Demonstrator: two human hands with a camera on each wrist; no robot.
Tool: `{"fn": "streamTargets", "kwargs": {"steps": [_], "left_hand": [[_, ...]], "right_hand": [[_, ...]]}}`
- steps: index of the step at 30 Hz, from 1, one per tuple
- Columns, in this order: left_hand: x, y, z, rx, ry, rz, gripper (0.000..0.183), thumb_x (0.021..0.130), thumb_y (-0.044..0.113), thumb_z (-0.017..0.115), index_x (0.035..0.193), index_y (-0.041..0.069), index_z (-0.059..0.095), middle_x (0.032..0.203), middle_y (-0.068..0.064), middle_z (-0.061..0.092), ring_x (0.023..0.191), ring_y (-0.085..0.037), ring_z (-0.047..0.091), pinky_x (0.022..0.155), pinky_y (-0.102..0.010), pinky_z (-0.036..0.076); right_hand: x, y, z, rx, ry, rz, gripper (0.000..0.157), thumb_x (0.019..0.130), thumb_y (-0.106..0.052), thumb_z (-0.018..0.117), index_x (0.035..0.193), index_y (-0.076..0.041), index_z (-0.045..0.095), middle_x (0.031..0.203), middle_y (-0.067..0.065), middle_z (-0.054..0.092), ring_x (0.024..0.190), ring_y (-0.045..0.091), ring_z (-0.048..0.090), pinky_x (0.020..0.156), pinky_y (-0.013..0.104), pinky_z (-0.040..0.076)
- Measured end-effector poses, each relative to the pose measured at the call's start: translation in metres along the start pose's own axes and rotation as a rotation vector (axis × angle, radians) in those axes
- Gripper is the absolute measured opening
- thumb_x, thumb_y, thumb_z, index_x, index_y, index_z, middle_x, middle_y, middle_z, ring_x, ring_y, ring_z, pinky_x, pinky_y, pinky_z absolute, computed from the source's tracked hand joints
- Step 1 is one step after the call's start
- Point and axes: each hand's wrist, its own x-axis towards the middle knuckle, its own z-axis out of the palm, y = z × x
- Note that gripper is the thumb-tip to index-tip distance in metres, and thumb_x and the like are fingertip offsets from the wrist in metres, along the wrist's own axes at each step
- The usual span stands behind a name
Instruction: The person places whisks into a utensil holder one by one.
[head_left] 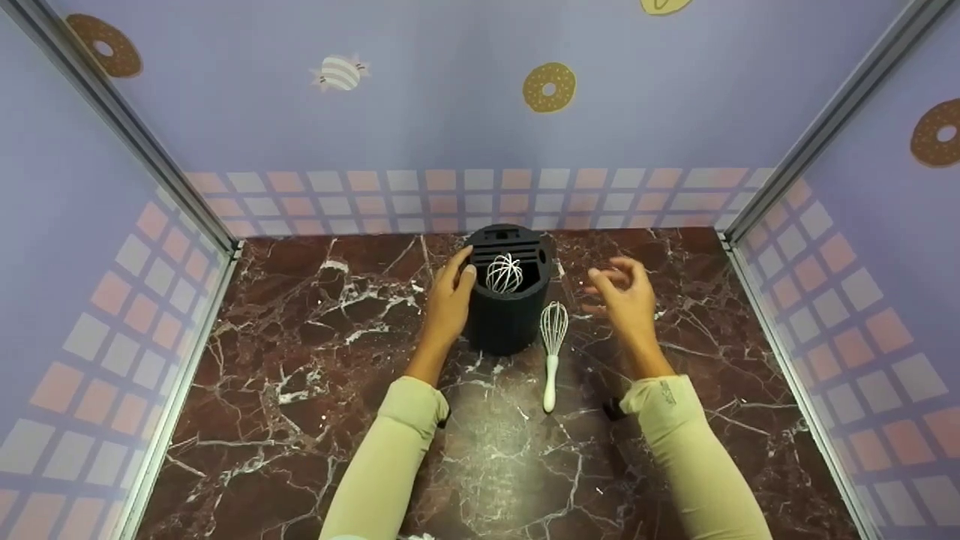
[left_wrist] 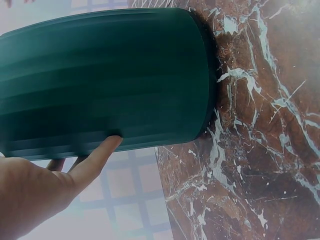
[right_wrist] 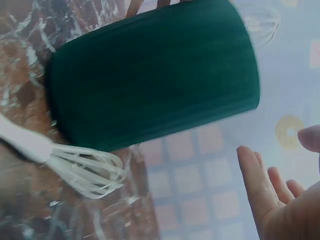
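A round utensil holder (head_left: 504, 322) stands upright, black in the head view and dark green in the wrist views. Its top has slots and a larger opening, from which the wire loops of a whisk (head_left: 505, 274) stick up. My left hand (head_left: 450, 300) rests against the holder's left side, thumb and fingers fairly straight along its wall (left_wrist: 115, 75). On the countertop just right of the holder lies a second whisk (head_left: 553, 345), white handle toward me. My right hand (head_left: 626, 304) is held apart from the holder, fingers loosely bent with nothing between them.
The dark red marbled countertop (head_left: 337, 420) spreads beneath everything. A purple back wall (head_left: 450, 112) with a checked band rises close behind the holder. Side walls with metal corner strips (head_left: 795, 420) bound the space left and right.
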Motion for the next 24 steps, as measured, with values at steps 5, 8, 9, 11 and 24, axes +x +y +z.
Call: {"fn": "streamTargets", "kwargs": {"steps": [5,8,9,11,24], "left_hand": [[0.000,0.000,0.001,0.003,0.013,0.001,0.043,0.106,0.044,0.047,0.149,0.037,0.052,0.144,-0.009,0.054,0.130,-0.027,0.052,0.108,-0.054,0.040],[0.001,0.000,0.001,0.005,0.016,0.003,0.043,0.106,0.043,0.047,0.149,0.036,0.053,0.144,-0.010,0.055,0.131,-0.028,0.052,0.109,-0.054,0.040],[0.001,0.000,0.001,0.004,0.016,0.001,0.043,0.106,0.043,0.047,0.149,0.036,0.053,0.143,-0.010,0.055,0.130,-0.028,0.052,0.109,-0.053,0.040],[0.001,0.000,0.001,0.007,0.017,-0.006,0.043,0.106,0.043,0.047,0.149,0.036,0.052,0.141,-0.010,0.056,0.127,-0.027,0.053,0.108,-0.053,0.041],[-0.001,0.002,0.001,-0.016,0.000,-0.007,0.043,0.107,0.043,0.046,0.149,0.037,0.051,0.139,-0.008,0.055,0.116,-0.025,0.054,0.104,-0.051,0.042]], "right_hand": [[-0.003,0.026,-0.012,0.005,-0.010,0.096,0.054,0.093,-0.025,0.076,0.135,-0.005,0.048,0.111,0.013,0.067,0.079,0.018,0.074,0.072,0.049,0.061],[-0.006,0.038,-0.014,-0.003,-0.022,0.129,0.053,0.094,-0.026,0.076,0.133,-0.003,0.050,0.114,0.019,0.066,0.078,0.018,0.075,0.074,0.053,0.059],[-0.007,0.042,-0.015,-0.008,-0.026,0.137,0.053,0.094,-0.027,0.076,0.133,-0.002,0.050,0.114,0.020,0.065,0.078,0.019,0.075,0.074,0.054,0.059],[-0.008,0.050,-0.015,-0.021,-0.035,0.156,0.055,0.094,-0.028,0.076,0.133,-0.001,0.050,0.115,0.021,0.065,0.079,0.020,0.074,0.075,0.055,0.059],[-0.022,0.092,-0.016,-0.032,-0.058,0.280,0.052,0.093,-0.034,0.076,0.128,-0.002,0.057,0.128,0.028,0.060,0.108,0.049,0.067,0.076,0.052,0.061]]}}
